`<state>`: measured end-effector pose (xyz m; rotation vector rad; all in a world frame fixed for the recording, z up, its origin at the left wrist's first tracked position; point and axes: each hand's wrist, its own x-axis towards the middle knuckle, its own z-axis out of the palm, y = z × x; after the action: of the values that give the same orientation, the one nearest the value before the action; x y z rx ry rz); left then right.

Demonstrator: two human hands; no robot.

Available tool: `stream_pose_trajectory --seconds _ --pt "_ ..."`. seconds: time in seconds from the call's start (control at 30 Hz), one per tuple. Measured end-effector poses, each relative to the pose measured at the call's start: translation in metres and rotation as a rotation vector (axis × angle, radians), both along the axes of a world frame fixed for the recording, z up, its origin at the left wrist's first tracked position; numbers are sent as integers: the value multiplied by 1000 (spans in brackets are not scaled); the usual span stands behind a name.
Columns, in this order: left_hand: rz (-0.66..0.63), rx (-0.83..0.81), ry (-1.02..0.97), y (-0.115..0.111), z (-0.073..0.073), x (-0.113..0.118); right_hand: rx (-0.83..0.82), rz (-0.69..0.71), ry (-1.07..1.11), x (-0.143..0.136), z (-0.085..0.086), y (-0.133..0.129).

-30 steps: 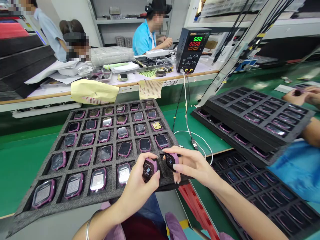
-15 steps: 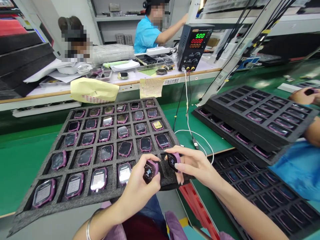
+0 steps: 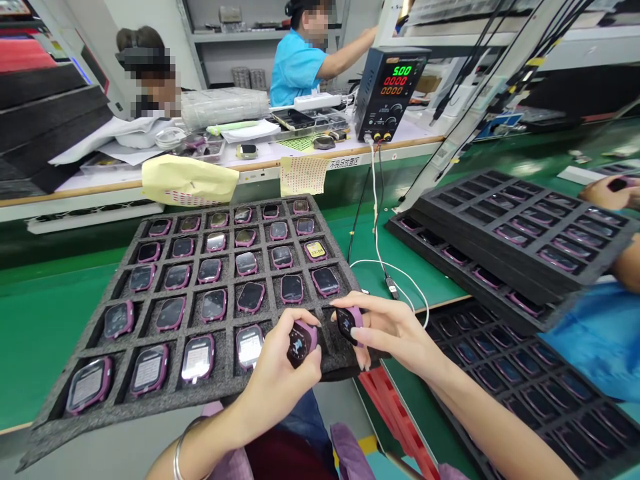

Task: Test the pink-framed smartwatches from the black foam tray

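Observation:
A purple-rimmed watch body (image 3: 302, 343) with a lit icon on its black face is pinched in my left hand (image 3: 281, 373). My right hand (image 3: 390, 327) grips a second purple watch body (image 3: 349, 325), its lit face turned left. Both hands are over the near right corner of a grey foam tray (image 3: 120, 410), which holds rows of purple-rimmed watches. One watch in the tray (image 3: 315, 250) has a yellow screen, and another (image 3: 197, 359) reflects bright light. The slots directly under my hands are partly hidden.
Stacked foam trays of watches (image 3: 520, 220) stand at the right, another tray (image 3: 530, 393) below them. A power supply (image 3: 393, 97) sits on the shelf, its white cable (image 3: 375, 200) hanging down. One person in blue (image 3: 295, 67) is behind; another's hand (image 3: 607, 193) shows at right.
Both hands hold the watches in almost the same places. The icons on the two held screens look slightly different. The person at the back left has raised their head a little.

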<state>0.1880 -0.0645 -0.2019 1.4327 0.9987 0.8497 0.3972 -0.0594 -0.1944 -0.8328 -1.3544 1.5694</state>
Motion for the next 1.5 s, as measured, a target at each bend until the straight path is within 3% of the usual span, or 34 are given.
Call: stream_pose_trajectory --seconds 0.3,0.5,0.67,0.83,1.07,1.5 --pt "33 45 2 -1 -2 -1 -5 -2 -8 2 -1 0" --pt "26 -82 -121 -2 -4 1 19 -17 17 3 -4 -1" --pt "63 -31 -66 -3 -1 0 12 -2 19 2 -3 -1" --pt "-11 -118 -128 -1 3 1 10 17 23 2 -1 1" --pt "-102 -172 -413 4 0 -2 -32 -24 44 -3 0 0" --pt "-86 -215 -449 4 -2 -1 -51 -107 15 -5 -2 -7"
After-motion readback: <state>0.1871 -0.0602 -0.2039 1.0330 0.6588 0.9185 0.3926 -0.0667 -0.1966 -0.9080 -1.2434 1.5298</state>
